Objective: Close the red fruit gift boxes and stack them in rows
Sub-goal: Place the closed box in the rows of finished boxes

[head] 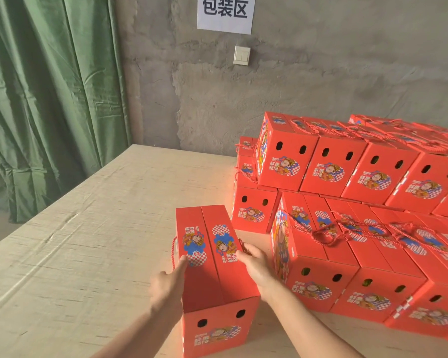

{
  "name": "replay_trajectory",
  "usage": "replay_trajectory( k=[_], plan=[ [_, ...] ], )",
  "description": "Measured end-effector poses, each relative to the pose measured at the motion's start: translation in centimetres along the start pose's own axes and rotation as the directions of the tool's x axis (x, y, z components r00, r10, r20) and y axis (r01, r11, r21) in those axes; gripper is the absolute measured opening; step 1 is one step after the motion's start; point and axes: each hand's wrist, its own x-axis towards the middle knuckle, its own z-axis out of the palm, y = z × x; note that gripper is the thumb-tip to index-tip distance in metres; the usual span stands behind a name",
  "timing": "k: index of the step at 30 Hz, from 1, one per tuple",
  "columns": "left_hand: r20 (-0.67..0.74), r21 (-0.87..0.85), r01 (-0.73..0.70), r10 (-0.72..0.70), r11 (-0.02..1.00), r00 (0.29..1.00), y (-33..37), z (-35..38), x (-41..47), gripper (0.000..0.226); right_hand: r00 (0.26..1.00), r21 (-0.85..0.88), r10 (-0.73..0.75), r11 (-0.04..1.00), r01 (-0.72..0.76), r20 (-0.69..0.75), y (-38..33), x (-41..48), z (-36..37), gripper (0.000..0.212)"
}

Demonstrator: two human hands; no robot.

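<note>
stacked boxes (347, 177) close by, green curtain (49, 99) beyond

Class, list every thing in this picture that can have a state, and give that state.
Box in hand: flaps closed, upright on the table, apart from the stack.
Left hand: fingers straight, pressing the box's left side.
Right hand: resting on the box's right top edge.
Stacked boxes: closed, in rows, two tiers.
Curtain: drawn.
Wall switch: position too small to tell.
</note>
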Motion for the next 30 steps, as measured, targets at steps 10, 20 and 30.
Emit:
replay_trajectory(
  k=[10, 20, 30],
  plan=[
    [0.230, -0.184, 0.351, -0.307, 0.918, 0.923, 0.7, 0.4, 1.2, 0.028, 0.921, 0.004, -0.369, 0.929, 0.371, 0.126, -7.2, -0.5, 2.7, 0.013],
    [0.404, 0.042, -0.827, 0.748, 0.560, 0.527, 9.4, -0.6, -1.5, 0.030, 0.930, 0.166, -0.139, 0.982, 0.086, 0.341, -10.4, -0.5, 3.7, 0.019],
    [0.528, 0.403, -0.832, 0.646, 0.381, 0.552, 10.5, -0.7, 0.2, 0.031, 0.918, 0.301, 0.103, 0.926, -0.229, 0.383, -13.2, -0.1, 2.6, 0.026]
  ],
)
